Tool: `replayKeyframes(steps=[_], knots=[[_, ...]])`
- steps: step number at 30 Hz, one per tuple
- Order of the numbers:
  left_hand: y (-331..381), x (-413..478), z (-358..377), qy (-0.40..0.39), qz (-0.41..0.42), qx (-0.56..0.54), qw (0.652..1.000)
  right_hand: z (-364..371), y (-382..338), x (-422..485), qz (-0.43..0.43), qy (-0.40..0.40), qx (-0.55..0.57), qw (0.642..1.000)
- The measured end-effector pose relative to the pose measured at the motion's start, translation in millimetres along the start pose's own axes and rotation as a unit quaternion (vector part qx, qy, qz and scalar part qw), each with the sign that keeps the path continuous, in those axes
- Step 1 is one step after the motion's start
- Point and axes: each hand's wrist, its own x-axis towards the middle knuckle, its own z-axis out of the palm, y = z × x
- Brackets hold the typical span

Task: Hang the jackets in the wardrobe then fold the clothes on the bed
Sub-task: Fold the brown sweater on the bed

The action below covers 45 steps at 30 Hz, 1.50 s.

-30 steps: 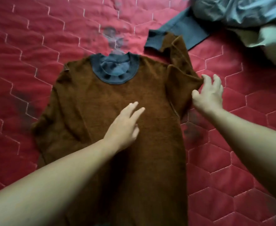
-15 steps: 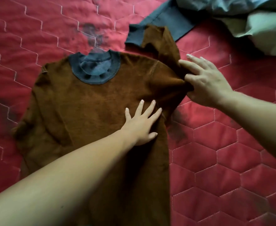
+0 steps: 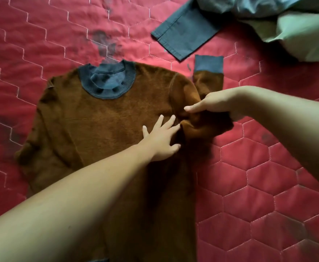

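A brown sweater (image 3: 90, 127) with a grey-blue ribbed collar (image 3: 107, 80) lies flat, front up, on the red quilted bed (image 3: 268, 186). My left hand (image 3: 161, 139) presses flat on its chest with fingers spread. My right hand (image 3: 214, 102) grips the bunched right sleeve at the sweater's right side and holds it lifted over the body. The sleeve's grey-blue cuff (image 3: 208, 63) points away from me, toward the top of the view. The sweater's left sleeve lies folded along its left edge.
A dark grey trouser leg (image 3: 185, 33) lies at the top centre, just beyond the cuff. A heap of pale green and blue-grey clothes (image 3: 294, 29) fills the top right corner. Dark stains mark the quilt above the collar.
My right hand went from open beside the sleeve to gripping it and pulling it inward over the sweater. My left hand shifted right on the chest. The cuff swung out.
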Motion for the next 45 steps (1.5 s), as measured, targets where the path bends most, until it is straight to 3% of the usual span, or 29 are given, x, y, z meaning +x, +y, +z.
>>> replayKeyframes(steps=[2,4,6,8,11,13,16,18,19,20,21,23,24,26,27,28,30,31,32,34,37,39,42,45], knots=[[4,-5,-6,0.044,-0.004,-0.093,0.995,11,4,0,-0.032,-0.025,0.064,0.997],[9,-15,-6,0.132,-0.019,-0.195,0.972,24,8,5,-0.086,0.043,0.075,0.993],[19,-32,1,0.205,-0.052,-0.307,0.928,36,12,5,-0.109,0.123,-0.064,0.984],[34,-47,8,0.175,-0.077,-0.445,0.875,52,12,2,-0.102,0.146,-0.156,0.972],[54,-52,12,0.069,-0.107,-0.586,0.801,72,8,-2,-0.098,0.103,-0.103,0.985],[56,-49,10,0.054,-0.131,-0.621,0.771,74,10,-2,-0.165,0.080,-0.114,0.977],[52,-42,10,0.074,-0.154,-0.615,0.770,67,25,-2,-0.218,0.027,-0.070,0.973],[46,-37,12,0.108,-0.181,-0.608,0.765,67,34,6,-0.257,0.067,-0.035,0.963],[43,-35,13,0.130,-0.192,-0.598,0.768,67,37,12,-0.273,0.122,-0.069,0.952],[39,-34,13,0.145,-0.201,-0.589,0.769,65,40,17,-0.270,0.187,-0.171,0.929],[35,-33,13,0.154,-0.210,-0.586,0.767,64,44,21,-0.248,0.230,-0.335,0.879],[27,-33,12,0.154,-0.225,-0.594,0.757,61,57,21,-0.191,0.248,-0.606,0.731],[22,-33,12,0.145,-0.230,-0.601,0.752,59,62,20,-0.175,0.241,-0.670,0.680],[13,-35,11,0.126,-0.235,-0.610,0.746,63,64,12,-0.161,0.228,-0.713,0.643],[9,-36,10,0.123,-0.237,-0.613,0.744,66,61,7,-0.141,0.212,-0.707,0.660],[6,-36,9,0.125,-0.241,-0.615,0.740,71,59,0,-0.113,0.187,-0.672,0.708],[0,-36,8,0.149,-0.250,-0.621,0.728,80,56,-11,-0.030,0.071,-0.506,0.859],[-2,-36,8,0.165,-0.254,-0.620,0.724,86,59,-15,0.012,-0.010,-0.405,0.914],[-3,-36,8,0.181,-0.257,-0.614,0.724,92,63,-19,0.043,-0.087,-0.309,0.946],[-6,-38,10,0.202,-0.262,-0.603,0.726,109,72,-23,0.078,-0.215,-0.188,0.955],[-13,-43,14,0.193,-0.270,-0.590,0.736,140,85,-19,0.090,-0.331,-0.134,0.930],[-20,-48,16,0.180,-0.268,-0.552,0.769,157,89,-10,0.063,-0.292,-0.091,0.950],[-27,-54,19,0.178,-0.230,-0.492,0.821,166,90,9,-0.013,-0.041,-0.081,0.996],[-31,-57,19,0.188,-0.208,-0.437,0.855,157,89,26,-0.081,0.178,-0.060,0.979]])
